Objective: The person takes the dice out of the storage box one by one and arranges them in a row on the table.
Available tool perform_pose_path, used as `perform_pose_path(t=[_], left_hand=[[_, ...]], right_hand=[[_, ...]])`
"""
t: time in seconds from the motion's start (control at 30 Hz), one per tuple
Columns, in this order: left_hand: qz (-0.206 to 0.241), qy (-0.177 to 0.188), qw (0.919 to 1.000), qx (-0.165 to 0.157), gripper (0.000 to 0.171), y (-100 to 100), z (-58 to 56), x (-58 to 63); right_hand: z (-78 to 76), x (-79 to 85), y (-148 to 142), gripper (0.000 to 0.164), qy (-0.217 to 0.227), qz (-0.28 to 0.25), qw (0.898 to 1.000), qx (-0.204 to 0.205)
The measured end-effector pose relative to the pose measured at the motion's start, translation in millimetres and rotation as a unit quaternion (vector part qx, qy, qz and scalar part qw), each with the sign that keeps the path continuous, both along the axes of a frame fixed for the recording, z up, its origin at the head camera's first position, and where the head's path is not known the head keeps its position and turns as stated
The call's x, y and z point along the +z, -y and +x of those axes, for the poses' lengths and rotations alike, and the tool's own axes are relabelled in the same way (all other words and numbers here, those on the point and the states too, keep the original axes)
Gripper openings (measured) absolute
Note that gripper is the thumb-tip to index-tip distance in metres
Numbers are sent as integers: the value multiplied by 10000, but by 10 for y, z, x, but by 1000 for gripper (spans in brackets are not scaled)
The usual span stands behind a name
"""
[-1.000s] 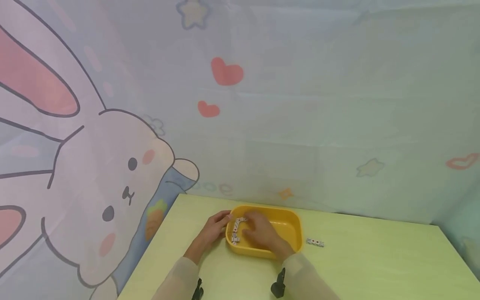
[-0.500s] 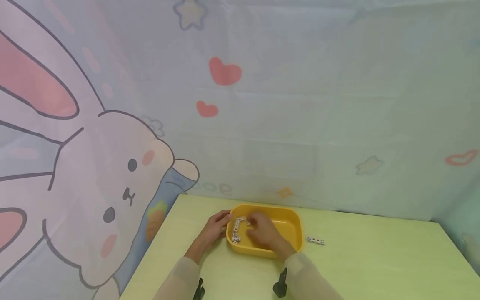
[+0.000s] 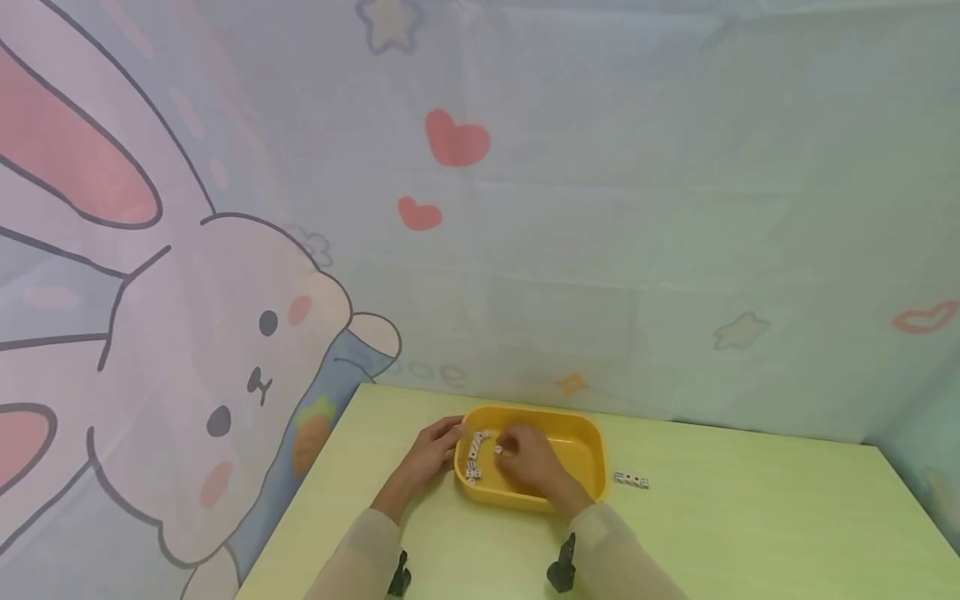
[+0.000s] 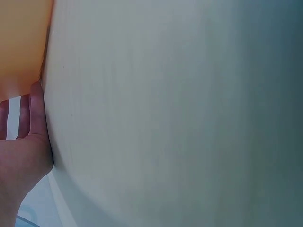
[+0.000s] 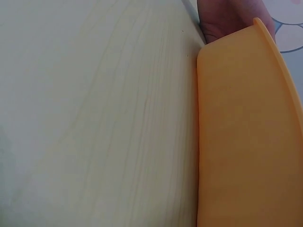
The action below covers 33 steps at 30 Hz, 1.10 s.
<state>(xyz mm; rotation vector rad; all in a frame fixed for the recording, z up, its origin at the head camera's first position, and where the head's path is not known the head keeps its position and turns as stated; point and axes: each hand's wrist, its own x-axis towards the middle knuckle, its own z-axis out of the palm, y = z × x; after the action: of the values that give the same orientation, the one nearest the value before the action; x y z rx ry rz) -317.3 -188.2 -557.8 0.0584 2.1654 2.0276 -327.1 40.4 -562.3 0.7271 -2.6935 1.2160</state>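
Note:
A yellow tray (image 3: 558,498) stands on the table, with several white dice (image 3: 474,454) in a bent line along its left side. Inside it my right hand (image 3: 531,457) pinches a single die (image 3: 498,450) between thumb and fingertips, just right of that line. My left hand (image 3: 429,457) rests against the tray's outer left wall. In the left wrist view, the fingers of the left hand (image 4: 23,151) reach fairly straight to the tray wall (image 4: 21,47). The right wrist view shows the tray's outer wall (image 5: 246,127) with part of the left hand beyond; the right hand is hidden there.
A short row of dice (image 3: 632,480) lies on the pale table (image 3: 750,517) to the right of the tray. Behind the table hangs a printed cloth backdrop (image 3: 600,208) with a rabbit and hearts.
My right hand has shifted slightly within the tray, and a die now shows at its fingertips, apart from the line. My left hand stays at the tray's left side.

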Motion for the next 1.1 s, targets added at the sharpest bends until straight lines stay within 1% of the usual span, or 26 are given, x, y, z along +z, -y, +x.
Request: perform_pose_path(t=[0.1,0.3,0.67,0.77,0.93,1.03,1.1], left_hand=[[-42,-10,10000,-54,50,-14,-3,1],[-46,-31,9999,-87,50,-32,-4,1],[-29,54,10000,-4,50,-37,0,-8],[-33,66,10000,25,49,-28,-5,-12],[-59,1,10000,7,50,-12,-11,-10],[-91,-72,9999,-19,52,-9,-7,-4],[-98,-55,9999,-5,51,-12,-2,5]], right_hand=[[-1,-7,-18,15,22,7,10000,-13],[8,-6,-45,11,11,-3,10000,91],[23,-4,-59,12,161,31,9997,207],[20,4,-54,13,120,60,9996,256],[1,-1,-43,14,62,145,9996,250],[-13,-9,-41,14,124,189,9996,189],[-23,-16,-44,14,143,191,9995,202]])
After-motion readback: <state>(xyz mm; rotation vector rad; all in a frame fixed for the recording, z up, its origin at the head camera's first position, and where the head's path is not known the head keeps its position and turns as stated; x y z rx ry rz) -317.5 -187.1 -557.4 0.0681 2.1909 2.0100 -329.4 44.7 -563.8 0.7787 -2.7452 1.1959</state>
